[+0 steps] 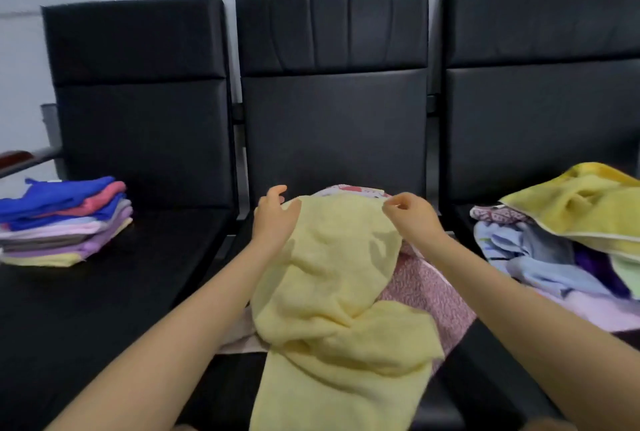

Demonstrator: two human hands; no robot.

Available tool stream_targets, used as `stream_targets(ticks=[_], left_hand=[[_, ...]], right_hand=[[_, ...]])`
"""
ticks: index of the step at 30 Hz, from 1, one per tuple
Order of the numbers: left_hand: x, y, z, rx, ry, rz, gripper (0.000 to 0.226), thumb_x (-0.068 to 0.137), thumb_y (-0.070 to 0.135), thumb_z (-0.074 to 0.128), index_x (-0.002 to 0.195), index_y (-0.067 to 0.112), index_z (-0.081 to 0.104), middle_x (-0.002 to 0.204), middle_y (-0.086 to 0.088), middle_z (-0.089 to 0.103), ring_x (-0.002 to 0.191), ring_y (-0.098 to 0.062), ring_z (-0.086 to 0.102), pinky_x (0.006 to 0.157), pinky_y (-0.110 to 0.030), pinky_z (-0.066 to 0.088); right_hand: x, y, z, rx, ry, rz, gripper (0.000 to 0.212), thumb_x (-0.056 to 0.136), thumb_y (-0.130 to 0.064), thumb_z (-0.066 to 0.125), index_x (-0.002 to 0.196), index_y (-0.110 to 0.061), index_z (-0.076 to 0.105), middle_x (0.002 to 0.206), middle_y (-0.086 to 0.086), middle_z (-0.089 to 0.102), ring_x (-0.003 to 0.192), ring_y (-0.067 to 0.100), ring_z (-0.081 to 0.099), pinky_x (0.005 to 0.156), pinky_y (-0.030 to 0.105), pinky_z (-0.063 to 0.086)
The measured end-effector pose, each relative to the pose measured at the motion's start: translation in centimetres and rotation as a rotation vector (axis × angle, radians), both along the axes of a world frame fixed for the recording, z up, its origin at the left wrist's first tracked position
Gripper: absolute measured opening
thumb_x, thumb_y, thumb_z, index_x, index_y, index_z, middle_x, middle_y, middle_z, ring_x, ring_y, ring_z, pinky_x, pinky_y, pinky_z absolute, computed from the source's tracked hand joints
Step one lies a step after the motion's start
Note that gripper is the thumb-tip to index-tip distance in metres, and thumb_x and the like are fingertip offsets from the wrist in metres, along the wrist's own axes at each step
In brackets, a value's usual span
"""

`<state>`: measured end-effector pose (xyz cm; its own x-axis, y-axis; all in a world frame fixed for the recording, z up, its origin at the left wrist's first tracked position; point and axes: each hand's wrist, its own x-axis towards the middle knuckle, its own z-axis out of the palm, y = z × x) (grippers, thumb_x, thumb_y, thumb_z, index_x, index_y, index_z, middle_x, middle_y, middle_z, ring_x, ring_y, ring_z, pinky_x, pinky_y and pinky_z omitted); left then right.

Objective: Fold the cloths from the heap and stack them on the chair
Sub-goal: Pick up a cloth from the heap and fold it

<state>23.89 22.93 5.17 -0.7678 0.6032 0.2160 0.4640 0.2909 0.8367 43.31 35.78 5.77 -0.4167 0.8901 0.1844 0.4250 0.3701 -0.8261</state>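
A pale yellow cloth (332,292) lies crumpled over the middle black chair seat and hangs off its front edge. It partly covers a pink patterned cloth (426,292). My left hand (275,219) pinches the yellow cloth's far left corner, with the other fingers spread loosely. My right hand (410,214) pinches the far right corner. A stack of folded cloths (65,222) in blue, pink, lilac and yellow sits on the left chair (145,257). The unfolded heap (568,243), topped by a darker yellow towel, lies on the right chair.
Three black padded chairs stand side by side against a pale wall. The middle chair's backrest (334,119) rises just beyond my hands. A wooden armrest (14,158) sticks out at the far left.
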Motion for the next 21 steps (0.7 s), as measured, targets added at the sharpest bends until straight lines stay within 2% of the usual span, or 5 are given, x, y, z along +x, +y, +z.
stream_targets(ticks=[6, 10, 15, 18, 21], left_hand=[[2.7, -8.2, -4.5, -0.039, -0.254, 0.042, 0.045, 0.084, 0.048, 0.058, 0.125, 0.03, 0.052, 0.121, 0.004, 0.057, 0.105, -0.018, 0.058, 0.091, -0.038, 0.05], [3.4, -10.8, -4.2, -0.081, -0.57, 0.039, 0.016, 0.098, 0.015, 0.051, 0.082, 0.01, 0.052, 0.084, -0.003, 0.052, 0.07, -0.013, 0.052, 0.042, -0.013, 0.046], [3.8, -13.2, -4.0, -0.136, -0.608, -0.021, 0.021, 0.099, 0.023, 0.054, 0.104, 0.002, 0.057, 0.089, -0.002, 0.06, 0.079, -0.012, 0.058, 0.057, -0.019, 0.049], [4.9, -13.4, -3.8, -0.194, -0.646, -0.092, 0.024, 0.098, 0.029, 0.055, 0.095, 0.005, 0.06, 0.083, -0.007, 0.065, 0.07, -0.015, 0.064, 0.043, -0.017, 0.049], [5.6, -13.2, -4.0, -0.24, -0.608, -0.115, 0.032, 0.089, 0.032, 0.066, 0.096, 0.001, 0.066, 0.086, -0.013, 0.072, 0.071, -0.024, 0.072, 0.061, -0.03, 0.06]], right_hand=[[5.1, -6.0, -3.0, -0.255, -0.18, 0.055, 0.04, 0.086, -0.043, 0.067, 0.066, -0.01, 0.055, 0.06, 0.003, 0.06, 0.051, 0.013, 0.055, 0.056, 0.026, 0.046], [6.1, -6.8, -3.8, -0.416, -0.122, 0.142, 0.03, 0.083, -0.04, 0.072, 0.08, -0.01, 0.071, 0.079, 0.004, 0.071, 0.067, 0.013, 0.061, 0.072, 0.026, 0.05], [5.0, -7.5, -4.1, -0.623, 0.114, 0.34, 0.017, 0.084, -0.028, 0.073, 0.076, -0.015, 0.067, 0.07, 0.002, 0.063, 0.057, 0.008, 0.053, 0.061, 0.02, 0.046], [3.8, -7.7, -3.7, -0.654, 0.011, 0.319, 0.027, 0.08, -0.037, 0.075, 0.083, -0.012, 0.067, 0.068, 0.0, 0.064, 0.055, 0.009, 0.05, 0.056, 0.02, 0.044], [2.9, -8.4, -2.9, -0.474, -0.253, 0.321, 0.033, 0.083, -0.038, 0.072, 0.066, -0.016, 0.054, 0.054, -0.003, 0.05, 0.047, 0.009, 0.04, 0.044, 0.016, 0.034]])
